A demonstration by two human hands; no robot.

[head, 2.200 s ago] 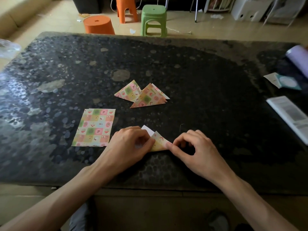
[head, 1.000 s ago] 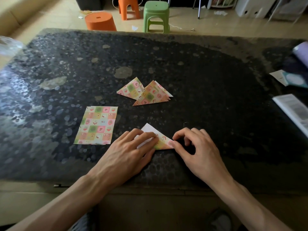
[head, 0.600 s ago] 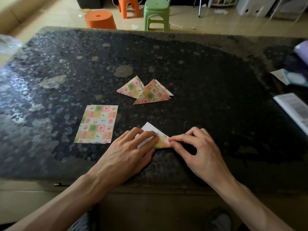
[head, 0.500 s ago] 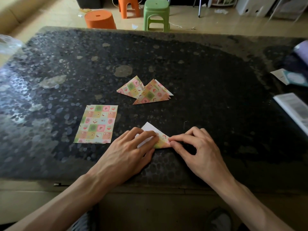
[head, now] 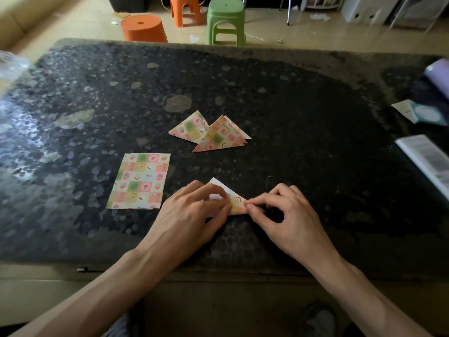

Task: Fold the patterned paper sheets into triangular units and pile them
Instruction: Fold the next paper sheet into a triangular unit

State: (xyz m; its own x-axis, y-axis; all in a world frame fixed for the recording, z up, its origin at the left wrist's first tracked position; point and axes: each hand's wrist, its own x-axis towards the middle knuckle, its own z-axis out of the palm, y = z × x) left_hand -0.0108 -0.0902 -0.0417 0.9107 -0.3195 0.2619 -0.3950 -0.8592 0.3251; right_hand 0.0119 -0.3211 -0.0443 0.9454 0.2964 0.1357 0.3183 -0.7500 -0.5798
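I see a dark speckled table [head: 291, 105]. Both hands meet near its front edge. A stack of flat patterned sheets [head: 139, 181] lies just left of the left hand [head: 192, 215], and the pile of folded triangles [head: 213, 135] lies beyond. Between the hands lies the half-folded sheet [head: 237, 203]. The left fingers press it down, nearly flat. The right hand [head: 289, 215] seems to pinch its right corner.

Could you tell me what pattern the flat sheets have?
Flat sheets: pastel checks with hearts; head view.

Dim scene; daylight from far floor [head: 267, 27]; glare left, edges blurred, warped.
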